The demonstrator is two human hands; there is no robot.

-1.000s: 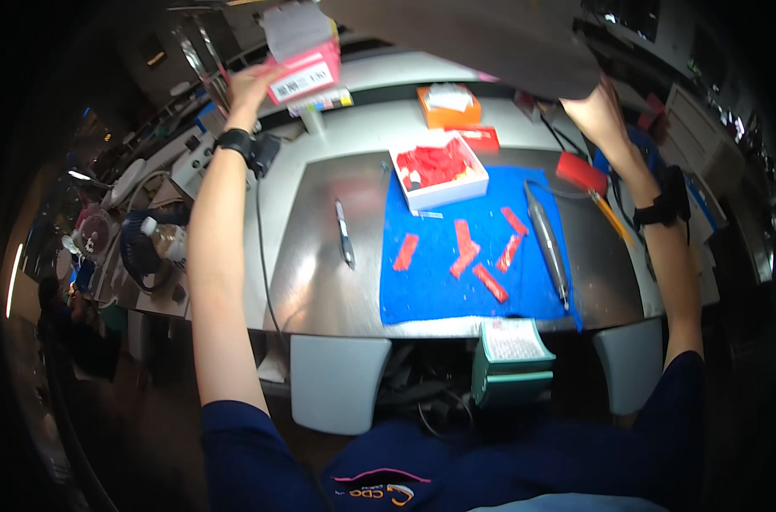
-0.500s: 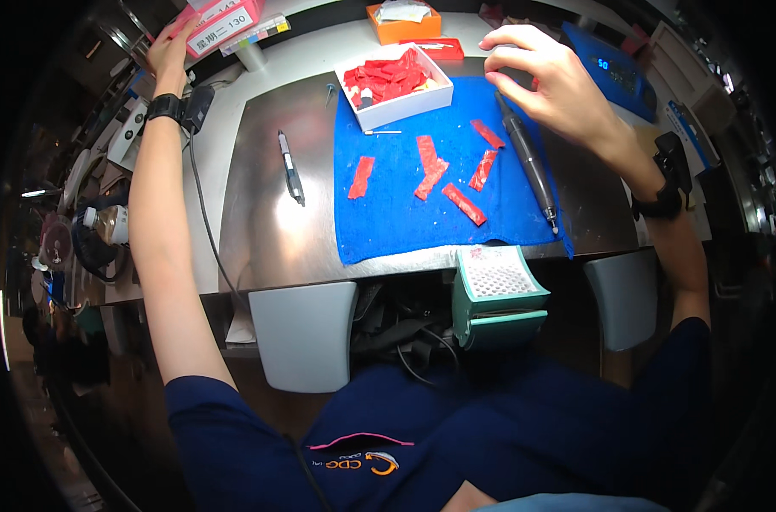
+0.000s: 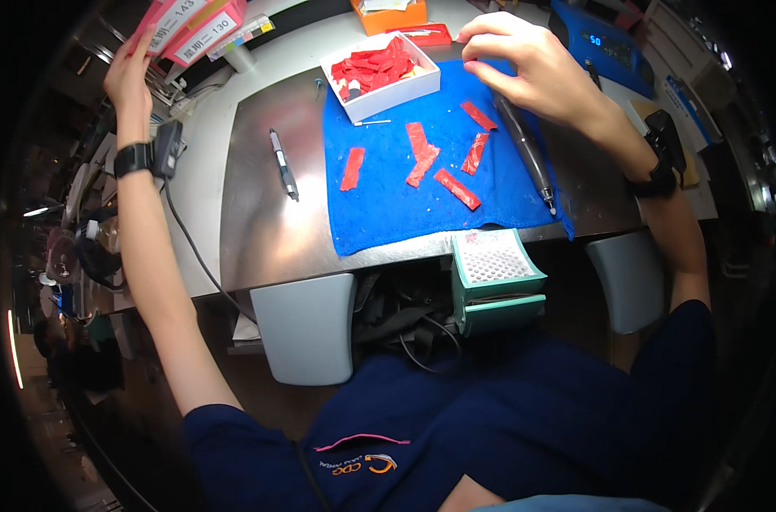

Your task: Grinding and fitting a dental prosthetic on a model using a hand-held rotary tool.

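A pink labelled plastic bin [image 3: 202, 21] at far left is touched by the left hand [image 3: 130, 78], its grip unclear. The right hand [image 3: 524, 64], fingers loosely curled and empty, is held above the blue cloth mat [image 3: 422, 183] near red strips [image 3: 477, 115].

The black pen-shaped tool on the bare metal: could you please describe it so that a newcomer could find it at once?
Start at the blue cloth mat covering the right part of the steel worktop. Left of the mat, on bare metal, lies the slim black pen-shaped tool, alone. Unlike the longer dark rotary handpiece on the mat's right edge, it touches no cloth.
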